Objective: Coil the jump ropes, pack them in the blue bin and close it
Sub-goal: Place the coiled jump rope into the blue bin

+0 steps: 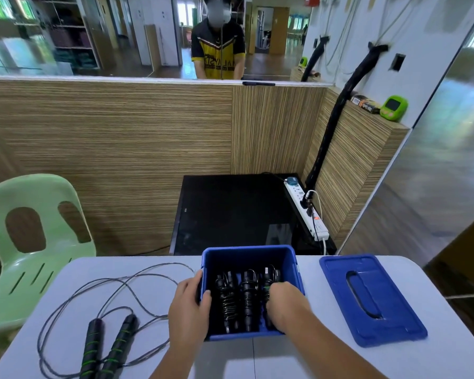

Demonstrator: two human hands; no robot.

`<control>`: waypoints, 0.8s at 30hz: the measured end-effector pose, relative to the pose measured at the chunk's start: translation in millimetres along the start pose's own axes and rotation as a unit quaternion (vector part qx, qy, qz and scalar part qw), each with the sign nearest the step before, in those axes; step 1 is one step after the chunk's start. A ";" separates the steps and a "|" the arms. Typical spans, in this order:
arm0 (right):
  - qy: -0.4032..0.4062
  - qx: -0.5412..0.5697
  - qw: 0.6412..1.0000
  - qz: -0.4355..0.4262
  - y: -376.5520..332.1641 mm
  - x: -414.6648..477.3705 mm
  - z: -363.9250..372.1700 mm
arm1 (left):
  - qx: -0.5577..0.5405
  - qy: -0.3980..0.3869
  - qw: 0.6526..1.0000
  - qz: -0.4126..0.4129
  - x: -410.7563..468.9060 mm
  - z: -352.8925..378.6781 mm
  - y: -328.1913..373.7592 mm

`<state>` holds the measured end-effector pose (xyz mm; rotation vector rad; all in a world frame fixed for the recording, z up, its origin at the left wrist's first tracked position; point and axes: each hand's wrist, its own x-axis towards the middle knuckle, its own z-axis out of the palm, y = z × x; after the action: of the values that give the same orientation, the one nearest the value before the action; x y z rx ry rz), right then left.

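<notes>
Item: blue bin [249,249], set on counter [316,274], left wall gripped by left hand [188,310]; inside, rightmost coiled rope [270,274] clasped by curled right hand [285,305]; loose jump rope [120,340] laid left of bin; lid [394,310] laid right.

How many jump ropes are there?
4. In the blue bin: left coil, middle coil, right coil under the right hand. One uncoiled rope on the table, left of the bin. Others may be hidden.

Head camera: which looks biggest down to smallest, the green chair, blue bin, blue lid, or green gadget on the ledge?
1. green chair
2. blue bin
3. blue lid, nearly the bin's size
4. green gadget, farthest away, so it may only look tiny
</notes>
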<state>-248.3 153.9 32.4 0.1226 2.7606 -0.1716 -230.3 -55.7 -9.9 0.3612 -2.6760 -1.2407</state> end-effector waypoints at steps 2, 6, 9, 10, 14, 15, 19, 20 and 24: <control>0.022 0.043 0.999 -0.017 3.4 -6.5 2.9 | 0.002 -0.005 1.000 -0.004 3.7 0.3 1.5; 0.070 0.120 0.987 -0.074 11.0 -23.6 11.5 | -0.009 -0.015 1.000 -0.013 11.3 0.3 3.6; 0.089 0.146 0.979 -0.111 17.6 -32.4 18.8 | 0.001 -0.019 0.999 -0.027 15.3 0.8 5.6; 0.091 0.151 0.977 -0.119 19.2 -34.3 20.4 | 0.004 -0.021 0.999 -0.029 15.5 0.6 6.5; 0.097 0.166 0.973 -0.128 22.5 -39.5 22.4 | -0.001 -0.025 0.999 -0.032 16.6 0.9 5.5; 0.098 0.169 0.972 -0.130 22.9 -40.4 22.0 | -0.003 -0.025 0.999 -0.035 17.3 1.2 4.9; 0.102 0.181 0.969 -0.133 24.7 -43.2 21.9 | -0.025 -0.039 0.996 -0.075 19.7 0.9 6.7; 0.102 0.180 0.969 -0.135 24.9 -43.5 22.0 | -0.028 -0.044 0.995 -0.088 19.9 0.8 6.8; 0.103 0.175 0.969 -0.139 24.7 -44.1 21.9 | -0.027 -0.066 0.991 -0.112 20.1 0.9 3.4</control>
<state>-196.9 172.6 25.8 -0.1669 2.9141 -0.7594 -250.2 -58.7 -6.8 0.6077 -2.7665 -1.4427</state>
